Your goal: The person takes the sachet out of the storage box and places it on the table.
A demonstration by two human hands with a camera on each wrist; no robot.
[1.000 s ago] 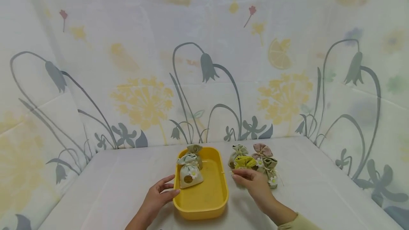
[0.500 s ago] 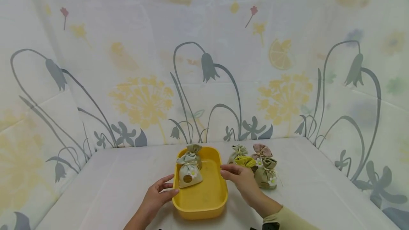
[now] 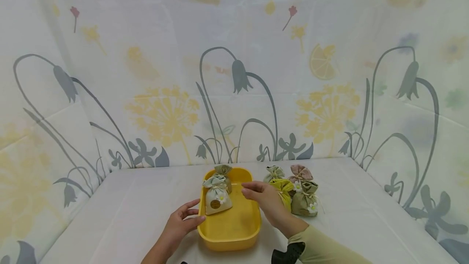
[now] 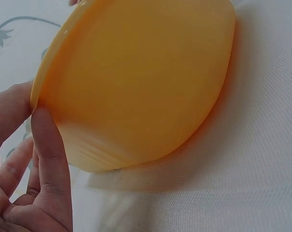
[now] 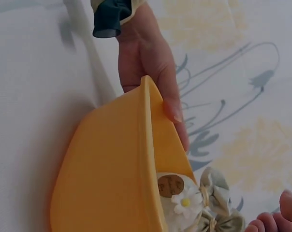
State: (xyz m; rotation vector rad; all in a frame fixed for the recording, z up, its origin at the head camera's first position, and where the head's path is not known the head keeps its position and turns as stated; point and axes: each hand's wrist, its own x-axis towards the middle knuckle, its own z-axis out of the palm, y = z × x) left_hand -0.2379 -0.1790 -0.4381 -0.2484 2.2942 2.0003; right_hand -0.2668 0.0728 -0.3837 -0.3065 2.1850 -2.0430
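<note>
Printed backdrop (image 3: pixel 253 23), filling the upper frame and cut off at its top and sides; three large bell-flower motifs stand at left, centre and right. White table (image 3: pixel 121 215), across the lower frame. Yellow tray (image 3: pixel 234 223), one, lower centre; part of its right rim is hidden by a hand, and its top is cut off in the left wrist view. Pale green sleeve (image 3: pixel 322 245), one, lower right, running off the bottom edge. Hands, two: the left hand (image 3: pixel 178 222), lower centre-left, pinches the tray's left rim between thumb and fingers; the right hand (image 3: pixel 266 201), right of centre, crosses the right rim, its fingers bent and the thumb slightly apart from the index finger, with nothing visible between them. In the right wrist view, its digits are cut off at the lower right corner. Sachets, six: two in the tray's upper left, a pale one (image 3: pixel 214 194) partly hiding a grey-green one (image 3: pixel 222 170), both left of the right fingertips and apart from them; four on the table, right of centre, namely olive (image 3: pixel 303 203), yellow (image 3: pixel 283 188) and partly hidden by the right hand, pink (image 3: pixel 300 171), and pale green (image 3: pixel 274 172). White flowers, three plainly visible, one on the pale tray sachet (image 3: pixel 221 198)
</note>
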